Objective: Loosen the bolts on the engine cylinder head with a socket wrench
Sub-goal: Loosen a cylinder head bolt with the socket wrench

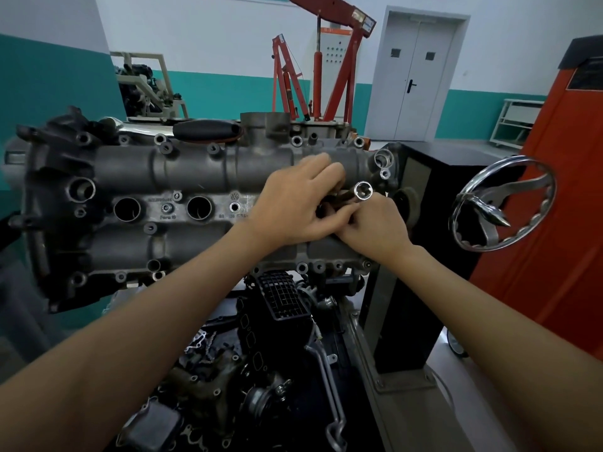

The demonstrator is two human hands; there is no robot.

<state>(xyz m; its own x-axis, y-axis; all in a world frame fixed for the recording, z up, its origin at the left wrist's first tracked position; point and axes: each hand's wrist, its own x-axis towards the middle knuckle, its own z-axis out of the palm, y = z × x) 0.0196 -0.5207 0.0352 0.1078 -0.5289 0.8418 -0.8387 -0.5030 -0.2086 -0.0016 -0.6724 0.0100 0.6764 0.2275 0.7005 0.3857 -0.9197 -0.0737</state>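
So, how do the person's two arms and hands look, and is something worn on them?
Both forearms are bare as far as the picture shows: no sleeves are visible. The left hand and the right hand wear no gloves. I see no watch, bracelet or ring on the visible parts, and no markings. The fingertips are partly hidden.

Cylinder head (156, 197): straight before you, on its stand.
Your hands: left hand (293, 207) and right hand (375, 230) touching, at its right end.
Socket (363, 192): between them.
Handwheel (502, 203): right of the head.
Hoist (329, 60): behind it.
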